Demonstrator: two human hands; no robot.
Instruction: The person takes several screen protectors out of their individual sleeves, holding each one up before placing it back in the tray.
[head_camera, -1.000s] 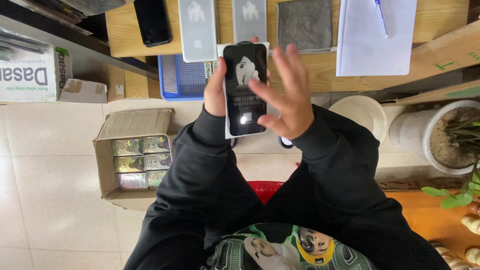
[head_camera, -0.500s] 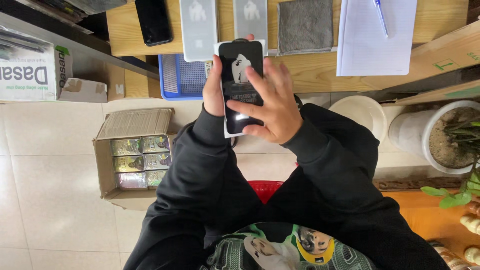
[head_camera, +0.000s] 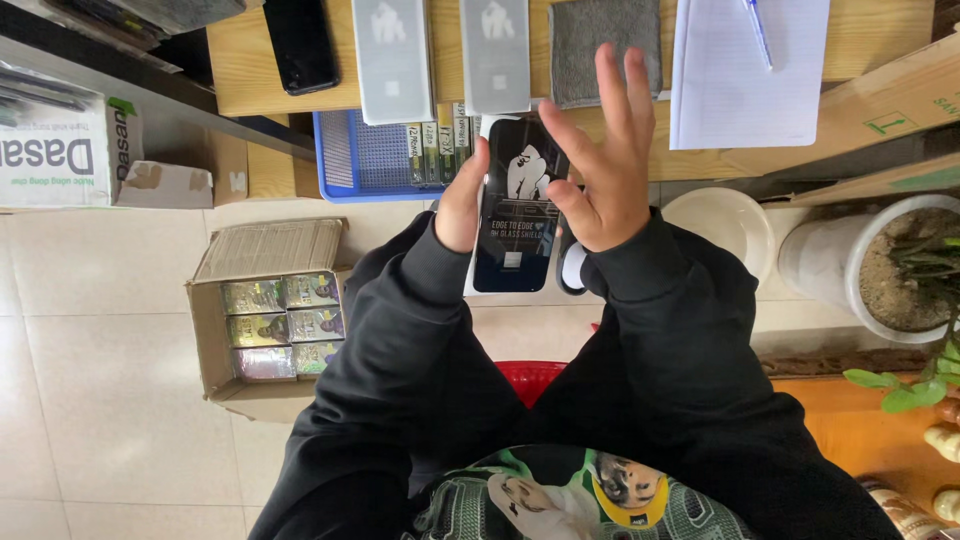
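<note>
Fingers of my left hand (head_camera: 462, 205) wrap the edge of the flat black packet (head_camera: 515, 210), holding it up over my lap below the wooden bench (head_camera: 300, 150) so I see its front, while my right hand (head_camera: 600, 165) spreads wide open beside it, holding nothing.

Your left hand (head_camera: 460, 205) grips the left edge of the flat package (head_camera: 515, 210), and your right hand (head_camera: 600, 160) hovers spread over its right side. Beyond them runs the desk (head_camera: 250, 50): a phone (head_camera: 300, 45) at far left, two flat boxes (head_camera: 395, 55) right of it, then a cloth (head_camera: 605, 35) and a notepad (head_camera: 745, 80). Under the desk edge sits a basket (head_camera: 370, 160). On the floor to your left stands an open carton (head_camera: 265, 310); at right, a plant pot (head_camera: 880, 270).
</note>
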